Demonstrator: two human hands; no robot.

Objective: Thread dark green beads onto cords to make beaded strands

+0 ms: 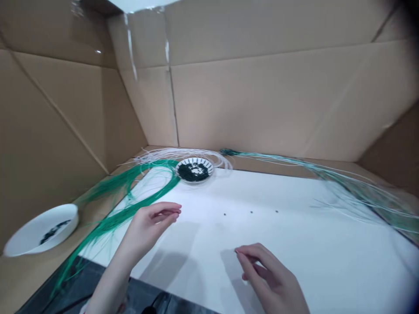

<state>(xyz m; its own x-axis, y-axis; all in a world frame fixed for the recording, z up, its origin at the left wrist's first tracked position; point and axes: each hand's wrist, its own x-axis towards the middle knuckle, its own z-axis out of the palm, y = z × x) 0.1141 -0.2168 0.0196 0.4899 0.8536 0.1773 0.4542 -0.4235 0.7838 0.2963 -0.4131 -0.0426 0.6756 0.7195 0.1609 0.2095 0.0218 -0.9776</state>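
My left hand [150, 224] hovers over the white board [304, 257], its fingertips pinched together with nothing visible between them. It is nearest to a loose bundle of green threads [131, 209]. My right hand [265, 279] sits at the board's near side, fingers curled and pinched, and no held item shows. Three tiny dark beads [251, 212] lie in a row on the board, ahead of my hands. Behind them stands a small striped plate of dark beads [194, 170]. White strands [183, 154] loop around the plate, and green-and-white strands [343, 183] stretch to the right.
A white bowl [41, 230] holding some dark beads sits on the cardboard base [94, 218] at the left. Cardboard walls [262, 100] rise behind and beside the board. A dark surface [98, 283] shows at the near edge.
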